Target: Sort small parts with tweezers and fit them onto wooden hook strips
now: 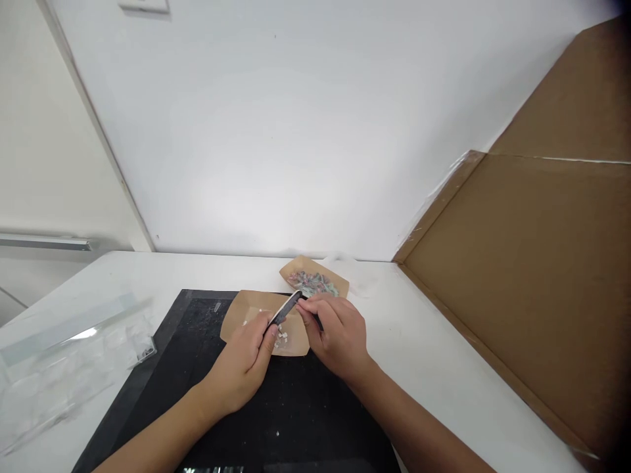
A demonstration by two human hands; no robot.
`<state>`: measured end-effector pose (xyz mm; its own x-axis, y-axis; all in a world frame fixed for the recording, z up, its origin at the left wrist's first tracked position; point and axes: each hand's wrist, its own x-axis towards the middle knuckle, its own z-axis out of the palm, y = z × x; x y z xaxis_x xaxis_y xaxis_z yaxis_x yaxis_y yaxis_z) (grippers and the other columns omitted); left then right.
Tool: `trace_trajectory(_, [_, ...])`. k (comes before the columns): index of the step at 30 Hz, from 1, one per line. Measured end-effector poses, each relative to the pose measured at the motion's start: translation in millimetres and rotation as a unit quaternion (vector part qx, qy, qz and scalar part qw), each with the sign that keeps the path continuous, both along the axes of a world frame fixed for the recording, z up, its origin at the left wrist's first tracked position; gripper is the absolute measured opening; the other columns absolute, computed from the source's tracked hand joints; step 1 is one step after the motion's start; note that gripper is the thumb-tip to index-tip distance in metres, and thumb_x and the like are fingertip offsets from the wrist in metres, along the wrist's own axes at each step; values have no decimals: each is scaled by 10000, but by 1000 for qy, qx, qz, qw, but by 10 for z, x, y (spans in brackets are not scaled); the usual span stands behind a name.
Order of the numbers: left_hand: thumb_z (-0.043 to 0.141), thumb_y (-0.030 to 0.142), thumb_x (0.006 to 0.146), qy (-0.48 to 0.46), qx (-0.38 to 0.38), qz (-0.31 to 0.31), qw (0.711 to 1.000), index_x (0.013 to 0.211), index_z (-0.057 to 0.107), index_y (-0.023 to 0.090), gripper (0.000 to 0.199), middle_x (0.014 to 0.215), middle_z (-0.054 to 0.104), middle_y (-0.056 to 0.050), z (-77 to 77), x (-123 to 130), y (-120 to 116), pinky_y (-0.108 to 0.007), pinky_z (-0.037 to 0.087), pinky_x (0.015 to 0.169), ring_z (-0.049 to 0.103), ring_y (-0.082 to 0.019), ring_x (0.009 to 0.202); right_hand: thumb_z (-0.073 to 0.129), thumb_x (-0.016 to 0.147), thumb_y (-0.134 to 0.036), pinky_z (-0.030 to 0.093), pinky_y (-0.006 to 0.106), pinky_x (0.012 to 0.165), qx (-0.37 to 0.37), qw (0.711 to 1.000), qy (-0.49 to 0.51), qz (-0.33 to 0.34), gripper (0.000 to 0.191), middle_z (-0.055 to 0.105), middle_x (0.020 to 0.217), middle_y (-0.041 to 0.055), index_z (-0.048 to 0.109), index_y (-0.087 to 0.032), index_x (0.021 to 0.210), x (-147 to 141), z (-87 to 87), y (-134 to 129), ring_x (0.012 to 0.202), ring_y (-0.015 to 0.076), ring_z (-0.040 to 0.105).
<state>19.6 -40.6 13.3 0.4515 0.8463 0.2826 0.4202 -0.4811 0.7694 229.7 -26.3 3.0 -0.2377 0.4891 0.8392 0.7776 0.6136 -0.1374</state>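
Note:
Above a tan paper tray (pixel 234 318), both hands meet at a narrow, curved black band (pixel 286 310) with a pale edge. My left hand (pixel 244 364) is closed on the band's lower left part, with the thumb along its side. My right hand (pixel 338 332) pinches at the band's upper right end. Whether those fingertips also hold a small piece is hidden. Small white pieces (pixel 280 337) lie in the paper tray, partly covered by the hands.
Behind the hands, a second paper tray (pixel 293 264) holds small red and green bits (pixel 315 282). A black mat (pixel 296 420) covers the front of the white table (pixel 419 368). Clear plastic boxes (pixel 73 368) lie at left. A cardboard panel (pixel 532 276) stands at right.

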Motion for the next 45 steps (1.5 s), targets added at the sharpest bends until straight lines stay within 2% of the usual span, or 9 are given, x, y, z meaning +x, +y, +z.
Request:
trace_trajectory(4, [305, 396, 1082, 46, 8, 3, 999, 993, 540, 223, 306, 902, 641, -43, 43, -13, 6, -360, 441, 761, 591, -224, 819, 631, 976, -217, 456, 345, 714, -12, 999, -8, -39, 59, 763, 943, 50, 637, -244, 1028, -31, -27, -17, 835, 209, 701])
trace_trajectory(8, [299, 393, 1086, 49, 14, 6, 999, 984, 546, 220, 318, 862, 624, -33, 14, -7, 29, -356, 427, 737, 578, -215, 779, 603, 987, -201, 463, 350, 761, -41, 999, 10, -21, 84, 751, 935, 44, 627, -242, 1056, -61, -25, -7, 857, 208, 697])
trace_trajectory(13, [299, 365, 1084, 53, 33, 14, 998, 972, 551, 216, 314, 858, 633, -37, -18, 5, 47, -353, 421, 719, 583, -218, 772, 571, 1000, -187, 429, 348, 704, -45, 999, 6, 1, 84, 723, 845, 41, 586, -236, 932, -145, -31, -42, 803, 203, 674])
trace_trajectory(20, [315, 334, 1080, 56, 53, 13, 997, 1095, 580, 217, 290, 992, 684, -68, -42, 22, 31, -370, 465, 797, 633, -242, 904, 558, 1002, -198, 425, 354, 719, -74, 996, 53, -11, 127, 678, 812, 30, 530, -237, 884, -172, -12, -47, 779, 201, 639])
trace_trajectory(26, [320, 332, 1078, 67, 80, 24, 994, 1061, 591, 202, 301, 1038, 699, -102, -80, 9, 58, -388, 492, 821, 655, -260, 956, 523, 1006, -197, 404, 350, 707, -90, 996, 19, 16, 172, 640, 759, 17, 501, -234, 840, -179, -23, -46, 722, 185, 601])
trace_trajectory(30, [320, 336, 1079, 83, 92, 26, 992, 1033, 591, 205, 305, 994, 697, -94, -94, 3, 57, -384, 493, 792, 654, -253, 911, 522, 1012, -226, 411, 359, 733, -93, 994, 49, -16, 154, 643, 774, 21, 504, -243, 860, -153, -6, -34, 737, 199, 598])
trace_trajectory(36, [334, 322, 1076, 73, 91, 27, 993, 1085, 589, 201, 283, 1063, 699, -107, -105, 5, 50, -394, 497, 844, 654, -260, 976, 512, 1009, -210, 396, 352, 742, -105, 994, 29, 18, 167, 645, 765, 8, 487, -237, 846, -177, -6, -50, 710, 181, 596])
trace_trajectory(39, [333, 324, 1078, 64, 83, 23, 994, 1044, 582, 208, 277, 1022, 693, -92, -90, 6, 50, -382, 485, 823, 648, -252, 946, 517, 1017, -230, 393, 357, 756, -102, 993, 49, -13, 157, 659, 771, 10, 504, -238, 860, -180, 0, -45, 729, 186, 609])
trace_trajectory(45, [333, 326, 1079, 64, 69, 29, 995, 995, 572, 214, 277, 929, 672, -64, -100, -6, 69, -362, 453, 769, 622, -239, 854, 501, 1032, -224, 359, 340, 744, -110, 994, 3, 19, 201, 648, 751, -2, 502, -221, 831, -203, -23, -48, 685, 153, 591])
